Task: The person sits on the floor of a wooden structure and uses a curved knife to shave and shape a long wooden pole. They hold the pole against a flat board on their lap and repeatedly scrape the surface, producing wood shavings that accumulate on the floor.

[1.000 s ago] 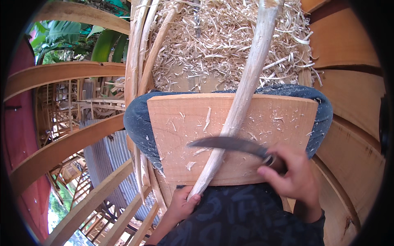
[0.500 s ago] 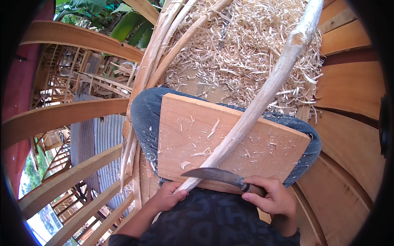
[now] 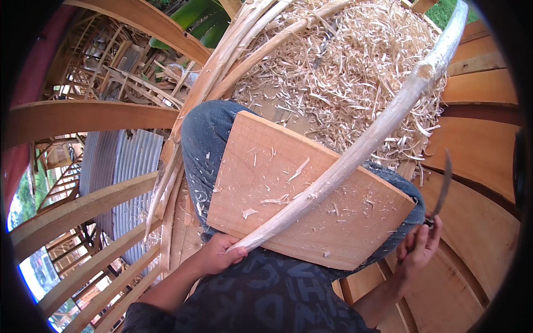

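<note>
My left hand [image 3: 220, 253] is closed round the near end of a long, pale, peeled wooden pole [image 3: 333, 175]. The pole slants across a flat wooden board [image 3: 300, 233] lying on my lap and runs out to the far right. Off to the right, beyond the board's edge, my right hand [image 3: 420, 244] grips a knife [image 3: 444, 186] by its dark handle. Its curved blade points up and away, apart from the pole. Small shavings are scattered over the board.
A heap of curly wood shavings [image 3: 366, 72] covers the floor ahead. Long peeled strips of wood [image 3: 214, 80] stand at my left beside a slatted wooden railing [image 3: 94, 116]. A plank wall [image 3: 483, 144] curves along the right. Corrugated sheets [image 3: 136, 177] show beyond the railing.
My right hand has swung the knife off the pole's near end, out to the right, and its blade has turned upward. My left hand keeps its hold; the view has tilted slightly.
</note>
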A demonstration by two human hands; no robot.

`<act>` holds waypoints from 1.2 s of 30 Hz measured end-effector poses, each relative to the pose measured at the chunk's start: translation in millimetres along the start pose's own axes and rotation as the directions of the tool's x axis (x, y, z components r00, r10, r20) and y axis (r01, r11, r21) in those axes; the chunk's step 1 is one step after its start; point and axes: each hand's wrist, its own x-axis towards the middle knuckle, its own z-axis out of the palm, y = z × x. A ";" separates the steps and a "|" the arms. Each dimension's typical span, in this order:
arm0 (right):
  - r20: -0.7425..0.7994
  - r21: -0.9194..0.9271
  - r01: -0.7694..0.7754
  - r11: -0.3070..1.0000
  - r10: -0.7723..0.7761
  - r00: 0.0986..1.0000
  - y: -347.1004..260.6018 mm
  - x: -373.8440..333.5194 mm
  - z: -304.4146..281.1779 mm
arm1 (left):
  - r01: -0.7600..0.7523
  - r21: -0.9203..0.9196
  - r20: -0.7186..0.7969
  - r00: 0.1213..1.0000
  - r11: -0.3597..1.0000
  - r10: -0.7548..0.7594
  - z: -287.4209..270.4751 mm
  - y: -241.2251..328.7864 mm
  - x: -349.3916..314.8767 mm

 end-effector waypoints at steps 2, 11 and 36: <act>0.069 0.011 0.046 0.999 -0.046 0.997 -2.6 -2.1 -9.4 | 0.001 0.007 -0.013 1.000 1.000 -0.001 -0.6 -0.2 -0.3; 0.709 -0.403 0.698 0.592 -0.280 0.647 6.1 -46.4 80.5 | -0.028 0.056 -0.046 0.998 0.998 0.030 1.5 1.4 -1.0; 0.065 -0.784 0.130 0.607 -0.128 0.990 -25.0 10.9 36.3 | -0.025 0.093 -0.045 0.999 0.995 0.029 -2.7 -6.5 3.5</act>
